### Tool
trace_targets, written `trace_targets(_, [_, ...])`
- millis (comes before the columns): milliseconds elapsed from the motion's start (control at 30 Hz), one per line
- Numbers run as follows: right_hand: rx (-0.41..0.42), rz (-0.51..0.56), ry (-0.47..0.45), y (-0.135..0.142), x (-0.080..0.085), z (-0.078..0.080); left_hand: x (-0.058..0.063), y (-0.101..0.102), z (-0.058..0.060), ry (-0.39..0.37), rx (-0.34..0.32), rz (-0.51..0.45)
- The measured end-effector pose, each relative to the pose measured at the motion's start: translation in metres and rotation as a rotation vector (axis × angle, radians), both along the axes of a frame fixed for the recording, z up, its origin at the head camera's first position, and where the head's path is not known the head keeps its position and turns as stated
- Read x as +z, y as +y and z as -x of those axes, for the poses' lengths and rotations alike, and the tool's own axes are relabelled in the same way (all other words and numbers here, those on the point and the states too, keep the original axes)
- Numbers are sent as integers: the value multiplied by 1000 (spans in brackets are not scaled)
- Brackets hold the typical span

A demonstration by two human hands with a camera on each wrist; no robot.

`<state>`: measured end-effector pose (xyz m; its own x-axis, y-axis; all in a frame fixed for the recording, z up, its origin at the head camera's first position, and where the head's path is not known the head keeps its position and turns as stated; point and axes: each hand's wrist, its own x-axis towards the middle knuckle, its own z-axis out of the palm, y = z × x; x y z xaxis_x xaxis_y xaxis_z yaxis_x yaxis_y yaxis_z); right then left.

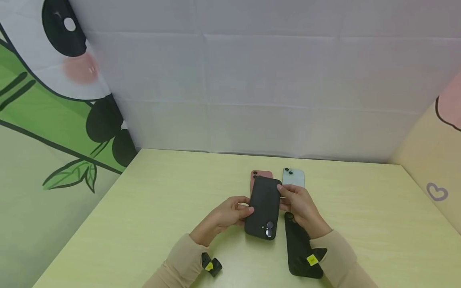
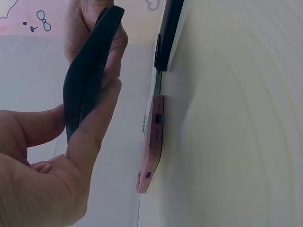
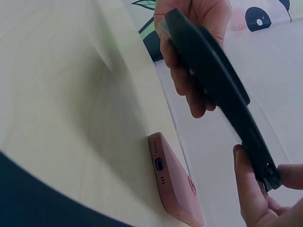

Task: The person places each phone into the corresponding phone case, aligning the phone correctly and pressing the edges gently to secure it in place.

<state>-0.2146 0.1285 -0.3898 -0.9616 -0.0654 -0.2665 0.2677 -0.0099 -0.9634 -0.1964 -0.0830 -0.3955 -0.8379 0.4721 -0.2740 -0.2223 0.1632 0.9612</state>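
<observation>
A black phone (image 1: 264,208), apparently in a dark case, is held above the table with its round camera lenses at the near end. My left hand (image 1: 230,214) pinches its left edge, thumb on the upper face. At the far right corner my right hand (image 1: 299,204) grips it between thumb and fingers. In the right wrist view, small holes show on the end of the black phone (image 3: 213,75) by the right fingers. Under my right wrist lies another black phone or case (image 1: 299,256), partly hidden by the sleeve.
Behind the held phone, a pink phone (image 1: 264,174) and a pale blue phone (image 1: 293,176) lie side by side on the pale wooden table (image 1: 173,192). A white cloth wall (image 1: 252,92) rises at the table's back edge. Printed panels flank both sides.
</observation>
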Motion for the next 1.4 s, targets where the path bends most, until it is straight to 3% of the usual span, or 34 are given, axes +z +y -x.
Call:
trace_targets(400, [-79,34,5,-28,-10,-47,-3,-30,-30,24,-95,69])
trace_targets(933, [-126,68,5,-25,-3,-56,-1,-29,-31,76,-75,99])
trace_targets(1200, [-199,156,15,-26,2,-62,2,-38,-31,81,-83,110])
trace_targets(1400, [-215,212,32,-26,4,-66,3,-43,-32,110,-2,140])
